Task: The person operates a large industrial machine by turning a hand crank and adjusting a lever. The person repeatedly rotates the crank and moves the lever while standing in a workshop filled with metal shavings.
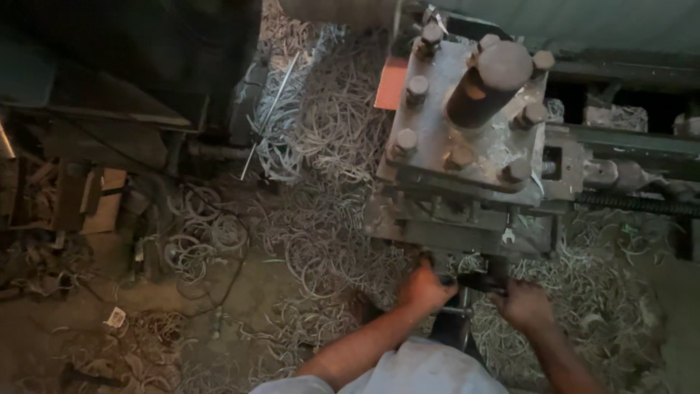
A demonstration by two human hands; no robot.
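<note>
Both hands, left hand (424,286) and right hand (522,302), are clamped on a dark handle (475,282) under the machine block's (467,138) near edge, apparently mid-adjustment amid metal swarf (321,219); further turning calls for firm grip.

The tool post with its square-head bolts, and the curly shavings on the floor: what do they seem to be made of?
The tool post block looks like steel or cast iron: dull grey, grimy, with worn edges. Its square-head bolts look like the same dark, unpainted metal. The curly shavings seem to be metal swarf: thin, pale grey coils with a faint shine. Both hands, left and right, grip a dark part below the block; its material is unclear.
</note>
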